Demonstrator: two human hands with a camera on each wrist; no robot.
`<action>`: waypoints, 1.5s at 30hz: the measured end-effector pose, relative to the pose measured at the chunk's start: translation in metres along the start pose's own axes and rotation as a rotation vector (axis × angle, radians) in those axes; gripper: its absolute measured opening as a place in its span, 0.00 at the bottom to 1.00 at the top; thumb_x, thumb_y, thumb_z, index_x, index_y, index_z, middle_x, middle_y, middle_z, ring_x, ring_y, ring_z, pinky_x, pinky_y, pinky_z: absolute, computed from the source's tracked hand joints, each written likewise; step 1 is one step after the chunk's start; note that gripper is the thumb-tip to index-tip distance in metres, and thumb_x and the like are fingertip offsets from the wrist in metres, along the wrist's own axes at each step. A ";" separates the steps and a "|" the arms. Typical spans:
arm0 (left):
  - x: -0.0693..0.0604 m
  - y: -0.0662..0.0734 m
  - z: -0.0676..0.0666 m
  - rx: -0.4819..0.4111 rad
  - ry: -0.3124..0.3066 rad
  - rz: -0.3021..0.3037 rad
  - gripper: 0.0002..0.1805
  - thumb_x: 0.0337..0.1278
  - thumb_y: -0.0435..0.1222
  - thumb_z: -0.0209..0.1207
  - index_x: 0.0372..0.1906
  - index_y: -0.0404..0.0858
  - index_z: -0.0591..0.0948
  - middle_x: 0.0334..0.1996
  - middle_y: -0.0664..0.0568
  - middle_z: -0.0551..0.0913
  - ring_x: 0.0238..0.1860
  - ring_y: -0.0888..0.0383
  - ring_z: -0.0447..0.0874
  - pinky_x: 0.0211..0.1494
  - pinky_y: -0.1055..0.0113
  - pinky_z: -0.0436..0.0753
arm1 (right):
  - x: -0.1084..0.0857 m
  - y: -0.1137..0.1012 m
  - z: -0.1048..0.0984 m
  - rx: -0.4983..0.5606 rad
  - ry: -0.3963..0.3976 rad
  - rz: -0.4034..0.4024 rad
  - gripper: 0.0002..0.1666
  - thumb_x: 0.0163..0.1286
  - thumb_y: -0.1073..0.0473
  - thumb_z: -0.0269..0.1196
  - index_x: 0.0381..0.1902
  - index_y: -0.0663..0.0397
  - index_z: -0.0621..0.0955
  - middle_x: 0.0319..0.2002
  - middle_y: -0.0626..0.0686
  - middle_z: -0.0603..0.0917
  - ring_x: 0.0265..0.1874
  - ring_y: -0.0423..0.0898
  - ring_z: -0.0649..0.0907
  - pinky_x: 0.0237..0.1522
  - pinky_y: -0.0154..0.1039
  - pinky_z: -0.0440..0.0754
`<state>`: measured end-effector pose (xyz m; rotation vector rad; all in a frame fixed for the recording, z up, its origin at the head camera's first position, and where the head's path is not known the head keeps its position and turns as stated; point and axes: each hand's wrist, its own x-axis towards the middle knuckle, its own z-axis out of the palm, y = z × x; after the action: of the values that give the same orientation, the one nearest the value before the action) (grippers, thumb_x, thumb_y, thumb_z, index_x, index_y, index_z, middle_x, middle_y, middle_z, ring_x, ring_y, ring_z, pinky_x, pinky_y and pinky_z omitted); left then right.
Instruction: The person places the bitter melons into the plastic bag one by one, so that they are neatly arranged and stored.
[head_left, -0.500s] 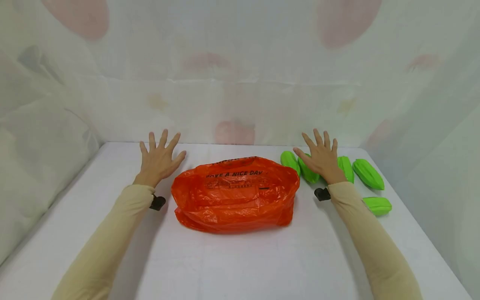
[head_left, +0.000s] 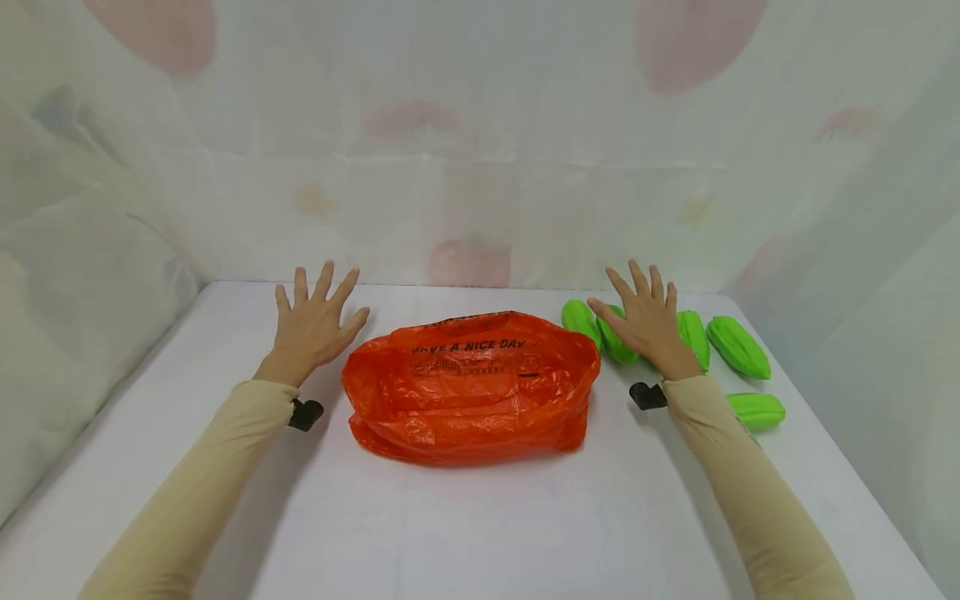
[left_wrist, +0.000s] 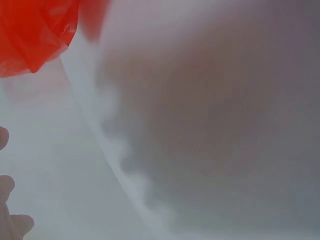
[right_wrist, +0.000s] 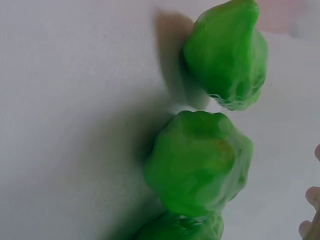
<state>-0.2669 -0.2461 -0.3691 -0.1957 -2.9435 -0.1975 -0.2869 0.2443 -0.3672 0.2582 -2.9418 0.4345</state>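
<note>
Red bag (head_left: pixel 472 392), mouth open, w/ green pieces (head_left: pixel 738 347); nothing gripped

Change: L hand (head_left: pixel 310 332) & forearm shifted slightly back and outward over last half-sec; R forearm likewise, less so; bag & pieces left unmoved. For the work (judged): handling seemingly not yet begun
Hands: both w/ fingers spread apart, nothing held; R hand (head_left: pixel 651 325) seen over pieces, contact can't be told
Pos.: bag set mid-table (head_left: pixel 480 533), btwn hands, pieces at R side
Axis: bag's long axis laid L–R, mouth faced up; pieces mostly pointed away from wearer, outer one slanted, nearest laid approx. L–R
</note>
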 end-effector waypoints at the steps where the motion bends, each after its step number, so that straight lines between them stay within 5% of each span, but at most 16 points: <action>1: -0.001 0.000 0.000 -0.003 0.001 0.001 0.39 0.70 0.59 0.43 0.80 0.52 0.50 0.79 0.37 0.44 0.75 0.23 0.34 0.69 0.24 0.35 | -0.001 0.000 0.000 0.003 0.003 0.000 0.49 0.71 0.26 0.44 0.79 0.46 0.53 0.80 0.62 0.43 0.77 0.69 0.40 0.72 0.72 0.34; 18: -0.020 0.003 -0.003 -0.144 0.102 -0.019 0.36 0.72 0.54 0.43 0.79 0.48 0.52 0.78 0.35 0.50 0.75 0.24 0.42 0.70 0.24 0.42 | -0.019 -0.011 -0.004 0.097 0.015 -0.022 0.46 0.73 0.29 0.44 0.79 0.47 0.54 0.80 0.63 0.45 0.77 0.69 0.42 0.72 0.72 0.36; 31: -0.041 0.005 -0.002 -0.243 0.138 -0.009 0.35 0.73 0.53 0.44 0.79 0.47 0.55 0.76 0.32 0.55 0.73 0.23 0.49 0.67 0.22 0.48 | -0.032 -0.020 -0.004 0.246 0.034 -0.116 0.40 0.76 0.39 0.49 0.77 0.53 0.59 0.78 0.66 0.49 0.76 0.71 0.46 0.71 0.73 0.42; 45: -0.058 0.018 -0.007 -0.388 0.085 0.017 0.34 0.75 0.52 0.43 0.79 0.47 0.54 0.77 0.35 0.55 0.74 0.28 0.51 0.70 0.27 0.52 | -0.049 -0.023 -0.002 0.333 0.016 -0.165 0.38 0.77 0.43 0.51 0.76 0.54 0.61 0.78 0.64 0.52 0.77 0.68 0.49 0.70 0.73 0.48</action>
<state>-0.2061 -0.2359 -0.3710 -0.2574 -2.7885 -0.7547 -0.2347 0.2303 -0.3678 0.5295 -2.7887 0.8948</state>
